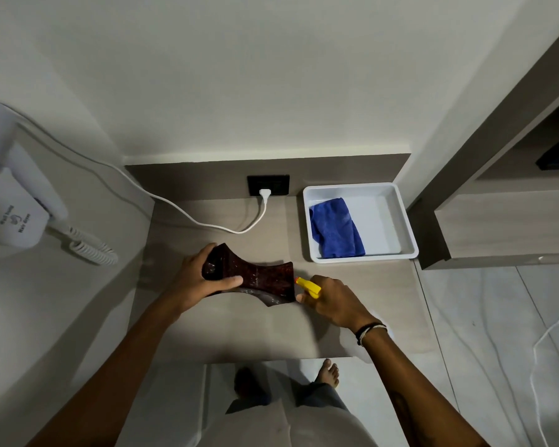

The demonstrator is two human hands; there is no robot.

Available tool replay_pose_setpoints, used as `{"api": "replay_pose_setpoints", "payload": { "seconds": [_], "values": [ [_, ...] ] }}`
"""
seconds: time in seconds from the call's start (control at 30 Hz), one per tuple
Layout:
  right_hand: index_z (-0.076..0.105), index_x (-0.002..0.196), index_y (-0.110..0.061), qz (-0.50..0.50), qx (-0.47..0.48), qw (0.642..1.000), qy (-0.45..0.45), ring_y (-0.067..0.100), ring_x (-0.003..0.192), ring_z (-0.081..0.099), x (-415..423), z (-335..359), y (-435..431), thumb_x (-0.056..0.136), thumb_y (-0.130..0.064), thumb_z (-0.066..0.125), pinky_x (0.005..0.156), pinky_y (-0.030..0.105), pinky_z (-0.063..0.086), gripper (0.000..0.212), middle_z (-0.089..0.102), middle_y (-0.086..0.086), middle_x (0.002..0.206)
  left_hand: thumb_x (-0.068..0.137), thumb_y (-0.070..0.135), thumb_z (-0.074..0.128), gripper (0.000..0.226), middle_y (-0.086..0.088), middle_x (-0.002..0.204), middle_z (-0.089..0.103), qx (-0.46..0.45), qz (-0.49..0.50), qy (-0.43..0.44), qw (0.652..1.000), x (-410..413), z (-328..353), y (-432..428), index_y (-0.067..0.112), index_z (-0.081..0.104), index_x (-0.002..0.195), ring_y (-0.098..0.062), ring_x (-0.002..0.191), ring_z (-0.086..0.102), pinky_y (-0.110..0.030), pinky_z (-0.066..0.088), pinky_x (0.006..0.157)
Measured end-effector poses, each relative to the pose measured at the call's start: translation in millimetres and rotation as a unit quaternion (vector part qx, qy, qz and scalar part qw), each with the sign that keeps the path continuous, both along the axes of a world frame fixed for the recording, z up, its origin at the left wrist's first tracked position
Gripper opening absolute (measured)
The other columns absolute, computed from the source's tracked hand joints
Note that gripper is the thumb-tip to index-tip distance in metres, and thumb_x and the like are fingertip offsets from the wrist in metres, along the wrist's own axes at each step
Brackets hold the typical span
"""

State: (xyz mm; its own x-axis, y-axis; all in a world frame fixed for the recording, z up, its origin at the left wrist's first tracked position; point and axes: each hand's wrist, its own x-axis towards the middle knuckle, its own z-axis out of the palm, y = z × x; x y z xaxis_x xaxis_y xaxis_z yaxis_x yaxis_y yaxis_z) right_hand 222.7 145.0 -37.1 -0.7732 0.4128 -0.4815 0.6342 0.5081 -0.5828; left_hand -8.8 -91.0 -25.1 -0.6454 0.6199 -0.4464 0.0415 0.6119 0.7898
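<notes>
A dark red-brown speckled object with curved, flared ends [265,279] is held above the grey countertop [239,330]. My left hand [200,279] grips its left end, fingers over the top and thumb across the front. My right hand [333,301] holds a spray bottle whose yellow nozzle [309,286] points at the object's right end; the bottle's body is mostly hidden behind the hand.
A white tray [410,246] with a blue cloth [334,229] sits at the back right of the counter. A white cable [207,224] runs from a wall hair dryer [17,217] to a black socket [268,185]. A cabinet [504,221] stands at right.
</notes>
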Motion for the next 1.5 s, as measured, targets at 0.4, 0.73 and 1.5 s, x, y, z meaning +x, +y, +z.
{"api": "replay_pose_setpoints", "payload": {
  "seconds": [0.4, 0.73, 1.5],
  "values": [
    [0.068, 0.129, -0.023, -0.165, 0.027, 0.965, 0.202, 0.022, 0.090, 0.073, 24, 40, 97, 0.101, -0.047, 0.070, 0.080, 0.039, 0.059, 0.037, 0.079, 0.004, 0.108, 0.057, 0.052, 0.084, 0.098, -0.006, 0.132, 0.059, 0.015, -0.066, 0.158, 0.985, 5, 28, 44, 0.033, 0.058, 0.150, -0.030, 0.122, 0.062, -0.052, 0.052, 0.109],
    [0.052, 0.157, -0.014, -0.305, 0.102, 0.917, 0.234, 0.036, 0.125, 0.071, -29, 15, 205, 0.096, -0.041, 0.075, 0.105, 0.039, 0.054, 0.070, 0.072, 0.009, 0.142, 0.066, 0.034, 0.089, 0.106, -0.005, 0.161, 0.046, -0.008, -0.202, 0.278, 0.939, 8, 18, 65, 0.014, 0.047, 0.161, -0.033, 0.144, 0.043, -0.052, 0.036, 0.121],
    [0.066, 0.120, -0.019, -0.262, 0.250, 0.884, 0.297, 0.021, 0.110, 0.064, 21, -80, 107, 0.106, -0.038, 0.062, 0.091, 0.050, 0.060, 0.024, 0.068, 0.000, 0.120, 0.063, 0.037, 0.076, 0.108, -0.002, 0.159, 0.045, 0.005, -0.238, 0.329, 0.914, 5, 10, 61, 0.018, 0.041, 0.163, -0.032, 0.146, 0.041, -0.060, 0.037, 0.119]
  ]
}}
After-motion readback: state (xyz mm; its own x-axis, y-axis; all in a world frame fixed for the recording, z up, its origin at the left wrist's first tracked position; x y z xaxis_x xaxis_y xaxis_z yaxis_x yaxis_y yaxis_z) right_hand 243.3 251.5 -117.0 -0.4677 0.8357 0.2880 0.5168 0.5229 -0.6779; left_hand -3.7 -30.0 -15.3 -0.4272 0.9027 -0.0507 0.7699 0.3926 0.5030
